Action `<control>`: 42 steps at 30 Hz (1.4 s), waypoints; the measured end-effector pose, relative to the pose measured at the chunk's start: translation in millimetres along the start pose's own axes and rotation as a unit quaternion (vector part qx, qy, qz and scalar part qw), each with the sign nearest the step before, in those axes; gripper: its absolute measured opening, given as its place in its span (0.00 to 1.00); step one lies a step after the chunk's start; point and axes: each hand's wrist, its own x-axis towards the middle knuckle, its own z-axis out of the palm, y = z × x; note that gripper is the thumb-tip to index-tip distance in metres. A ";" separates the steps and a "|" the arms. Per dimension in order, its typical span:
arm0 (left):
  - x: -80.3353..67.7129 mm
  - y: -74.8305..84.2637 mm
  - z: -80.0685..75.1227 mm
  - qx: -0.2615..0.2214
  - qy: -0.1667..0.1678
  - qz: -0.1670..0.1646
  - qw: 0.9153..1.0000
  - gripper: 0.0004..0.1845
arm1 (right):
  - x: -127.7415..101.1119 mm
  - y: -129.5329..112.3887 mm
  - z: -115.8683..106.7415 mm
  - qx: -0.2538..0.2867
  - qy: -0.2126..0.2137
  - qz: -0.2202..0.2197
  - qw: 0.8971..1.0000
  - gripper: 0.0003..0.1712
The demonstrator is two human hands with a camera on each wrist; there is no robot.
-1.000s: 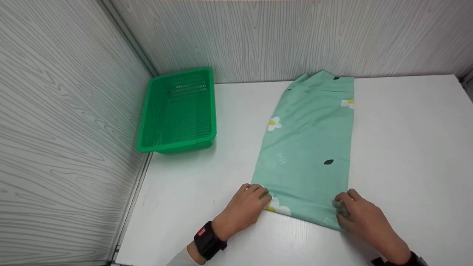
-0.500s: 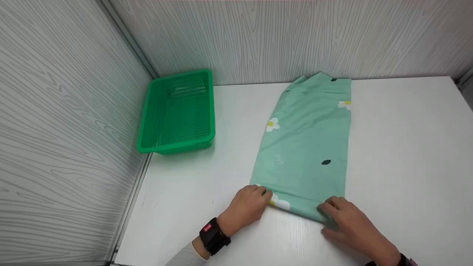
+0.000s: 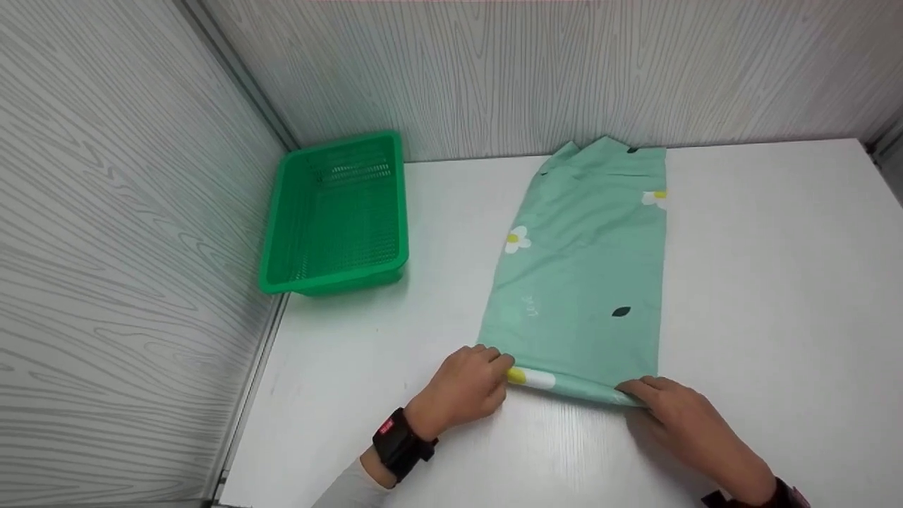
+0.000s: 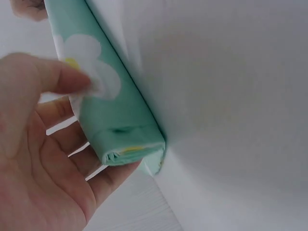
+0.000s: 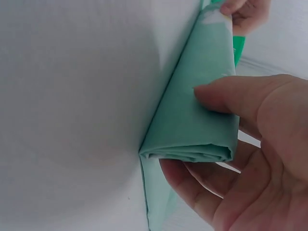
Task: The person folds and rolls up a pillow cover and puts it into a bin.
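Note:
A mint-green cloth (image 3: 575, 282) with white daisies and dark leaves lies lengthwise on the white table, its near edge rolled into a flat, layered roll. My left hand (image 3: 469, 384) grips the left end of this roll, thumb on the near side and fingers over the far side. At the right end my right hand (image 3: 681, 420) holds the roll the same way. Both wrist views show the layered ends of the roll, at the left (image 4: 127, 154) and at the right (image 5: 192, 151), between thumb and fingers. The far end of the cloth is creased and reaches the back wall.
A green plastic basket (image 3: 338, 212) with slotted sides stands at the back left, against the side wall. Wood-grain panels (image 3: 494, 70) close off the back and left of the white table (image 3: 353, 395).
The near edge has been rolled over further and sits slightly farther from me. My right hand shifted left along it and then took a fresh grip; my left hand stayed at its corner.

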 end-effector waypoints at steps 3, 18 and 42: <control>-2.2 -3.8 -1.3 -0.025 -0.017 0.000 1.000 0.08 | -1.5 4.8 -2.1 0.035 -0.015 0.010 0.999 0.20; 0.3 -12.5 6.1 -0.083 -0.002 -0.029 0.996 0.13 | 6.7 19.4 0.6 0.104 -0.029 0.069 0.992 0.19; 8.4 8.3 10.3 0.099 -0.001 0.046 0.994 0.14 | 7.6 8.3 14.1 -0.008 0.038 -0.031 0.999 0.31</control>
